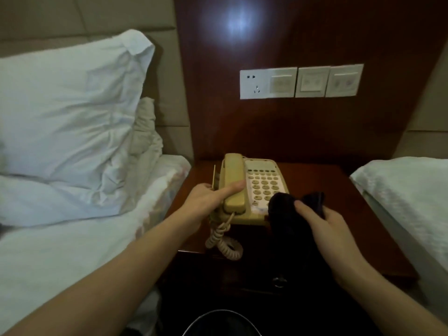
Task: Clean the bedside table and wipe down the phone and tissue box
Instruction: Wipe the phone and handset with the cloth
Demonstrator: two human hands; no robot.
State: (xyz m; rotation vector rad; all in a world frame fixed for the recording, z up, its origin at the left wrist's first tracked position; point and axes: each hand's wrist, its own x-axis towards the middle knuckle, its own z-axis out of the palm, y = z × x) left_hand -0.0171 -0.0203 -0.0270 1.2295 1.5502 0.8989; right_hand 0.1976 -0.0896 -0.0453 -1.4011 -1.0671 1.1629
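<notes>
Item: bedside table (339, 190), dark red wood, set between two beds.

Phone (252, 190): cream corded desk set, standing toward the table's left edge and back half; handset (234, 183) seated in its cradle; coiled cord (224, 241) hanging over the front edge.

Left hand (206, 200): wrapped around the handset from the left side, thumb laid across its top, fingers tucked beneath, apparently steadying it.

Right hand (322, 221): fingers closed around a bunched dark cloth (283, 214), which touches the front right corner of the keypad.

Tissue box: not in view.

Other: white pillow (72, 112) on the left bed; wall switch plates (300, 82) above the table.

Progress, as judged: wiping of the phone is in hand, likely early. The tabletop and tissue box appear still to do; whether the bare wood has been wiped cannot be told.
</notes>
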